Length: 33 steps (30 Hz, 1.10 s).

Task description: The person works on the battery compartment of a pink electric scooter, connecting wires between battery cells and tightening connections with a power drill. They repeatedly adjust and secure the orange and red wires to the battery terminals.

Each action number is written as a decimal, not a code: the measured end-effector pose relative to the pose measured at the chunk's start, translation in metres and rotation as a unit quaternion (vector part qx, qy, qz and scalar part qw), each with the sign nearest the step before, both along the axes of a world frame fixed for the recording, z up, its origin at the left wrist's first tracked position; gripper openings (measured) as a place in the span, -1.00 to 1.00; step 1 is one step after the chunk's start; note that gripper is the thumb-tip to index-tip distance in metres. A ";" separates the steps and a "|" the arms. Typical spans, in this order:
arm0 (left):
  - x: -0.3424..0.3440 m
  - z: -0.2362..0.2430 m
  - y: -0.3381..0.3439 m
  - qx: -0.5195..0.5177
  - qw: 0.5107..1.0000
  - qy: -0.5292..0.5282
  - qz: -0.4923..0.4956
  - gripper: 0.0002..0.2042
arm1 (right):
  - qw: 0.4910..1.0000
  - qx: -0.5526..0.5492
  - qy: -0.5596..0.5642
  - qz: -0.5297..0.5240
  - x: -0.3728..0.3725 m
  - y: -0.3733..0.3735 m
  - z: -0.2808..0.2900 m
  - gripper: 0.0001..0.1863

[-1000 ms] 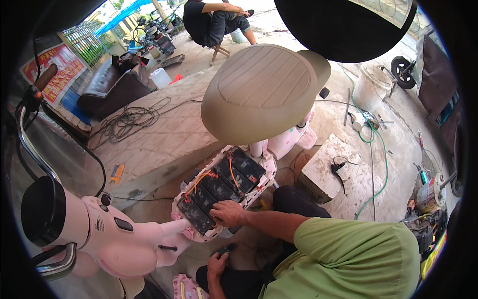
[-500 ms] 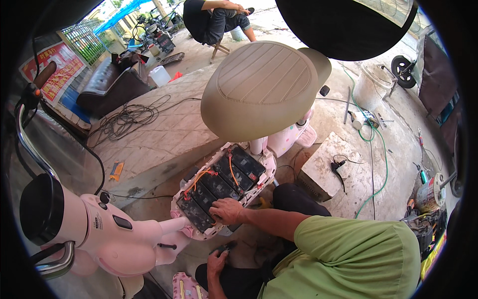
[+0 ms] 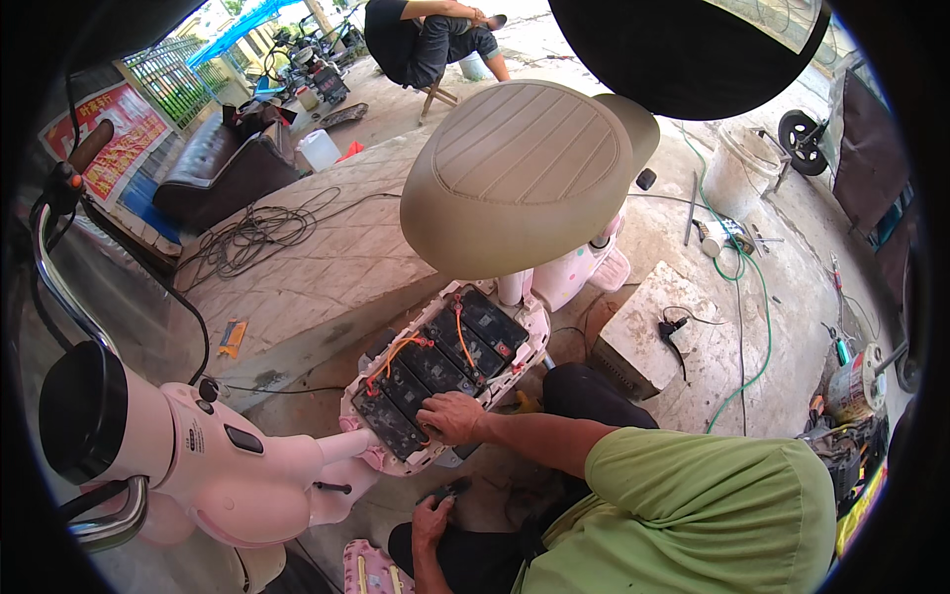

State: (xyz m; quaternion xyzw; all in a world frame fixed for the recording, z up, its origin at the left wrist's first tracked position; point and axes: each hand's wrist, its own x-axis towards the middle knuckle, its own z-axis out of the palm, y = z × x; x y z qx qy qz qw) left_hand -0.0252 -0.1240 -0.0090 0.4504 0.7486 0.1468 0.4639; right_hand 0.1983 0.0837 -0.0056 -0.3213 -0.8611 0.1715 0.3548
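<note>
Several black batteries point(image 3: 416, 374) lie side by side in the open pink frame of an electric scooter point(image 3: 262, 465), joined by orange wires point(image 3: 396, 348) at their terminals. My right hand point(image 3: 451, 417) rests on the nearest battery's end, fingers bent and closed at its edge; what they pinch, if anything, is hidden. Lower down, by my knee, my left hand point(image 3: 429, 521) is closed around a small black hand tool point(image 3: 457, 488) whose exact kind does not show. Above the batteries stands the scooter's brown seat point(image 3: 524, 168).
A dirty pale block point(image 3: 651, 332) bears a black brake lever with a cable point(image 3: 675, 342). A green hose point(image 3: 760, 346) and a white bucket point(image 3: 740, 173) are on the right. Coiled black cable point(image 3: 262, 238) lies at left. A seated person point(image 3: 435, 45) is behind.
</note>
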 end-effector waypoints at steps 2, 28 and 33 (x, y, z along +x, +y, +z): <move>0.004 0.008 0.002 -0.001 1.000 0.014 -0.006 -0.58 | 1.000 -0.002 -0.002 -0.001 0.000 0.000 0.000 -0.79; 0.001 -0.003 0.003 0.007 1.000 0.005 -0.015 -0.57 | 1.000 -0.012 0.007 0.006 -0.001 0.001 -0.003 -0.82; -0.002 -0.006 0.003 -0.002 1.000 -0.006 -0.008 -0.59 | 1.000 -0.011 0.004 0.001 -0.001 -0.001 0.000 -0.81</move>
